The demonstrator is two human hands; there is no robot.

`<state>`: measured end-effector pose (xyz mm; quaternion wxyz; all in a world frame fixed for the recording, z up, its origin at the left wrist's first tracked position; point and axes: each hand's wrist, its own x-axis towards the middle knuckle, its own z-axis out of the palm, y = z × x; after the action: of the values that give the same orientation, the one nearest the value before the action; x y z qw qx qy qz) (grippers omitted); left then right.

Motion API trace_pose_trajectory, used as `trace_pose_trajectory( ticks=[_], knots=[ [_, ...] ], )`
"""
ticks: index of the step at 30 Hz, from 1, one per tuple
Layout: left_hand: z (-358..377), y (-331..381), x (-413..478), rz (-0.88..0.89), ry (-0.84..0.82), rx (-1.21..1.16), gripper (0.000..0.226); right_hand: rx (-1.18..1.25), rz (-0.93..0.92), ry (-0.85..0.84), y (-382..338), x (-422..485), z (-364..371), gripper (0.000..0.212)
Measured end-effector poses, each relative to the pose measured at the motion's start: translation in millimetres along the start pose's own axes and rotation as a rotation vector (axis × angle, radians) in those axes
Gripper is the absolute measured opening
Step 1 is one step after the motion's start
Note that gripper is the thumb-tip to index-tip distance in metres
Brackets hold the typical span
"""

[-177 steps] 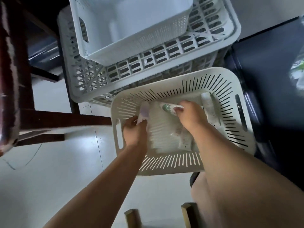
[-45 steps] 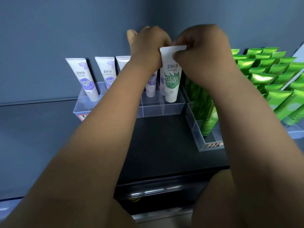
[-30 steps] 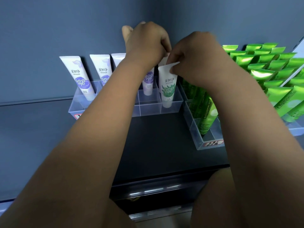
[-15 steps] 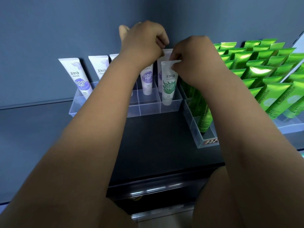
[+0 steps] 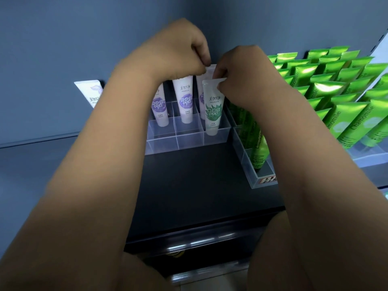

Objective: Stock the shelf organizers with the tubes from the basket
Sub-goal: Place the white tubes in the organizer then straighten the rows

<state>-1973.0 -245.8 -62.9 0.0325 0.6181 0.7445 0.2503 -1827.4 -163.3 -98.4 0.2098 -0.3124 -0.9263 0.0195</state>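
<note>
A clear plastic organizer with square cells stands on the dark shelf against the blue wall. Several white tubes with purple labels stand upright in its back cells. A white tube with a green leaf label stands in the front right cell. My right hand pinches that tube's flat top edge. My left hand pinches the top of a purple-label tube just behind it. My left forearm hides the organizer's left cells. The basket is out of view.
A second clear organizer on the right holds several green Chamomile tubes in rows. One white tube shows at the far left. The dark shelf lies bare in front, with a glossy front edge below.
The green-label tube has gone down into the front right cell and now stands there. Both hands still hold the tube tops. The view has shifted slightly.
</note>
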Motion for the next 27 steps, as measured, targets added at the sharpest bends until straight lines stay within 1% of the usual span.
trace_pose_trajectory(
  ticks=[3, 6, 9, 12, 18, 22, 25, 27],
  knots=[
    [-3, 8, -5, -0.010, -0.068, 0.032, 0.015, -0.026, -0.022, 0.005, 0, 0, -1, 0.030],
    [3, 13, -7, -0.005, -0.120, 0.105, 0.018, -0.075, -0.046, 0.004, -1, 1, -2, 0.027],
    [7, 13, -6, 0.002, -0.124, 0.179, 0.021, -0.071, -0.042, 0.005, -3, 0, -3, 0.030],
    [7, 12, -7, -0.002, -0.120, 0.175, 0.019, -0.050, -0.021, -0.008, -3, 0, -5, 0.030],
    [8, 13, -8, -0.007, -0.102, 0.170, 0.016, -0.074, -0.038, -0.013, -5, -4, -8, 0.031],
    [5, 16, -10, -0.037, -0.090, 0.190, 0.019, -0.040, -0.015, -0.012, -6, -7, -9, 0.031],
    [-3, 18, -16, -0.054, -0.034, 0.242, 0.015, 0.012, 0.017, 0.049, -7, -12, -7, 0.026],
    [-11, 19, -23, -0.076, 0.063, 0.266, 0.012, 0.061, 0.066, 0.120, -10, -19, -9, 0.014]
  ],
)
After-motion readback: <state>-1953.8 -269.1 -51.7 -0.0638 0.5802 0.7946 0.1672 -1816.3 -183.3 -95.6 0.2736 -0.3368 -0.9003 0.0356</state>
